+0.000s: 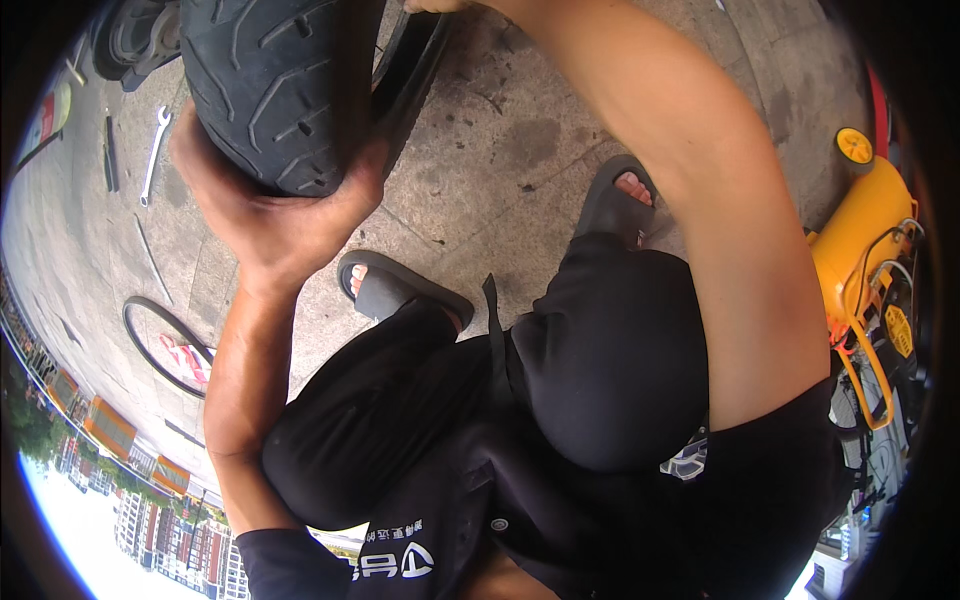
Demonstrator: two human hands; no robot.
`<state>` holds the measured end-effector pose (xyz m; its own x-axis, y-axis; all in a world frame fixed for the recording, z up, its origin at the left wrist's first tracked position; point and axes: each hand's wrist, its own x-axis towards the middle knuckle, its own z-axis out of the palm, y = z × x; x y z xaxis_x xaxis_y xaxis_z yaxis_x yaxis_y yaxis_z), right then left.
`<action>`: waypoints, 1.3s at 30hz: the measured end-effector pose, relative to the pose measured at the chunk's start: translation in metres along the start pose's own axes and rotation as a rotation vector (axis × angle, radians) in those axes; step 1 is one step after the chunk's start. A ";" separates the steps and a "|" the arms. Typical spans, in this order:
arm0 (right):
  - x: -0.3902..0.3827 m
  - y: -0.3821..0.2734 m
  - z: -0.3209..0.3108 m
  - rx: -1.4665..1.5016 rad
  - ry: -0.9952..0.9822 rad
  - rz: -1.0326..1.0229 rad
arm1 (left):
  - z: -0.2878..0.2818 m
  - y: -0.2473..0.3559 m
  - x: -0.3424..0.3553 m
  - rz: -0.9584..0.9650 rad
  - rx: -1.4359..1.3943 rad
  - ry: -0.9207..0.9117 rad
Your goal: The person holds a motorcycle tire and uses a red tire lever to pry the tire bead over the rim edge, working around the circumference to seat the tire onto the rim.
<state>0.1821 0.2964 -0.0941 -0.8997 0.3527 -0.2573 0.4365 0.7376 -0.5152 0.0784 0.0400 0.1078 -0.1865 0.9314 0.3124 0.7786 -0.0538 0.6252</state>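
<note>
A black treaded tire (pixel 265 85) fills the upper left-middle of the view, with a dark rim edge along its right side. My left hand (pixel 280 220) grips the tire from below, thumb on the right and fingers curled round the left. My right forearm reaches up past the tire's right, and my right hand (pixel 435 8) is at the top edge on or beside the rim, mostly out of frame. A silver wrench (pixel 155 155) and a dark thin tool (pixel 110 150) lie on the pavement to the left.
A thin rod (pixel 153 258) and a black ring (pixel 130 325) with red-and-white material inside lie at left. A yellow compressor (pixel 858 245) and other gear crowd the right. My knees and sandalled feet occupy the lower middle on stained pavement (pixel 500 160). Buildings show at lower left.
</note>
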 end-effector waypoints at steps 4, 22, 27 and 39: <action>0.017 0.002 0.015 -0.160 -0.013 -0.051 | -0.001 -0.001 0.001 0.046 0.045 -0.016; -0.008 -0.030 -0.015 -0.081 0.035 0.142 | 0.000 0.002 -0.002 0.046 0.090 0.025; 0.004 -0.030 -0.013 -0.061 -0.004 0.258 | 0.002 0.003 -0.002 0.042 0.119 0.065; 0.008 -0.046 -0.027 -0.191 -0.172 0.160 | -0.001 0.007 -0.004 0.006 0.077 0.017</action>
<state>0.1546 0.2811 -0.0506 -0.7980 0.3824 -0.4658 0.5485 0.7810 -0.2985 0.0841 0.0361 0.1114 -0.1913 0.9249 0.3286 0.8232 -0.0312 0.5669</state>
